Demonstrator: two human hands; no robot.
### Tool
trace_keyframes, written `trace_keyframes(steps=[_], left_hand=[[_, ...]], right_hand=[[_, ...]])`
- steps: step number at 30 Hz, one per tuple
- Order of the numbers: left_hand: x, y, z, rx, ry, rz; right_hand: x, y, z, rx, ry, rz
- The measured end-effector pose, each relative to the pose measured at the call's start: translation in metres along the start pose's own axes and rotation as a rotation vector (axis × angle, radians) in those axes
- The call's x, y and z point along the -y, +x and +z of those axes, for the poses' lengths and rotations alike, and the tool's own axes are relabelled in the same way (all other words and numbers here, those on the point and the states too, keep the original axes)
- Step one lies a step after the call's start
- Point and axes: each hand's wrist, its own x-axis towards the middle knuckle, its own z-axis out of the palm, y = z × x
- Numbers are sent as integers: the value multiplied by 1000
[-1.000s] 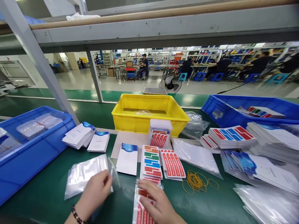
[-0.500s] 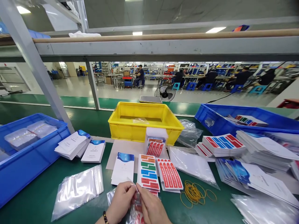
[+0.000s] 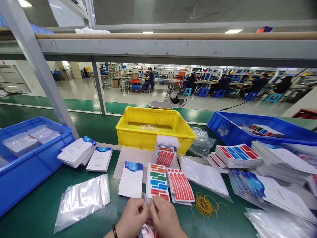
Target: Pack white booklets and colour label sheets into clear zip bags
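Note:
My left hand (image 3: pixel 133 215) and my right hand (image 3: pixel 163 213) meet at the near edge of the table, both closed on the top of a clear plastic bag (image 3: pixel 146 230). Red and white printed pieces show through the bag, much of which my hands hide. Just beyond my fingers lie a white booklet with a blue top (image 3: pixel 131 178), a sheet of coloured stickers (image 3: pixel 158 181) and a fan of red label sheets (image 3: pixel 180 184). A stack of flat clear bags (image 3: pixel 83 201) rests to the left of my hands.
A yellow bin (image 3: pixel 153 137) stands ahead, with blue bins at left (image 3: pixel 37 165) and right (image 3: pixel 260 129). Rubber bands (image 3: pixel 206 205) lie right of my hands. Booklet stacks (image 3: pixel 277 191) and sticker stacks (image 3: pixel 239 155) crowd the right side. A metal post (image 3: pixel 47 72) rises at left.
My right hand has turned from flat, extended fingers to a closed grip beside my left. Both hands now pinch the bag's top close together, and the view has shifted slightly.

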Motion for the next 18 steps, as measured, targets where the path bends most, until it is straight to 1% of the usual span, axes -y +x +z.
trace_keyframes(steps=[2, 4, 7, 9, 10, 11, 13, 14, 15, 16, 17, 18], left_hand=[[2, 3, 0, -6, -21, -19], [5, 8, -2, -32, -41, -37], [8, 12, -7, -61, -66, -46], [6, 12, -11, -72, -76, -46], [4, 10, -14, -92, -73, -22], [1, 8, -17, -118, -49, 46], [-6, 1, -23, -131, 78, 290], [-10, -3, -26, -103, 171, 426], [-14, -6, -30, -57, 264, 529], [-17, -9, -32, -4, 348, 583], [-19, -12, -35, 38, 411, 580], [-21, -13, -38, 56, 460, 548]], right_hand=[[1, 1, -4, -68, -49, -27], [3, 0, -6, -89, -39, -116], [5, -7, -3, -57, -34, -269], [4, -10, 1, -34, -44, -300], [3, -10, 2, -25, -30, -291], [3, -9, 1, -6, 5, -273], [5, -4, -8, 85, 139, -215], [6, -2, -15, 154, 219, -181], [8, 0, -23, 233, 291, -147], [10, 2, -32, 315, 345, -112], [11, 3, -41, 391, 377, -73], [12, 3, -50, 452, 387, -31]])
